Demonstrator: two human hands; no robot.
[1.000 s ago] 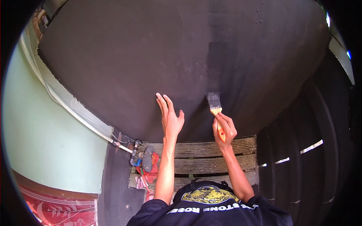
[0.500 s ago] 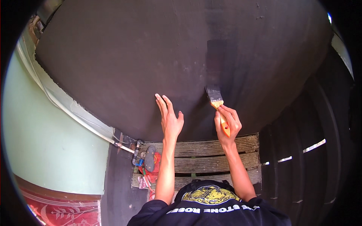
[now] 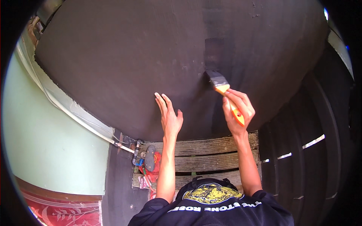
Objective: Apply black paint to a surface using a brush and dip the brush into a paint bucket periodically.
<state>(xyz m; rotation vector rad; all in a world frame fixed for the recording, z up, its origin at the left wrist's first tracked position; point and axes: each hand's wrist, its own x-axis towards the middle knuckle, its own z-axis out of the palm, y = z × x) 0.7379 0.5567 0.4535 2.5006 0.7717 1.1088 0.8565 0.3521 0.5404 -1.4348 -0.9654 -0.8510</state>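
In my right hand [image 3: 241, 111] is a paintbrush [image 3: 225, 89], gripped by its yellow-orange handle. Its wide bristles are coated dark and press against a dark grey wall [image 3: 113, 64] in front of me. A darker, wetter-looking band [image 3: 214, 54] runs up the wall around the bristle tips. To the left, my left hand [image 3: 169, 117] holds nothing. Its fingers are stretched out and apart, close to the wall; whether the fingertips touch it I cannot tell.
Weathered slats [image 3: 207, 164] lie below my arms. A grey sandal-like sole [image 3: 149, 158], a red bag [image 3: 154, 175] and pipe fittings [image 3: 136, 152] are left of them. A white pipe [image 3: 75, 113] crosses beside a pale green wall [image 3: 56, 139]. Dark panels [image 3: 298, 143] with bright gaps stand right.
My right hand has carried the brush upward and slightly right, its bristles now higher on the wall and its handle tilted more. My left hand has stayed almost in place.
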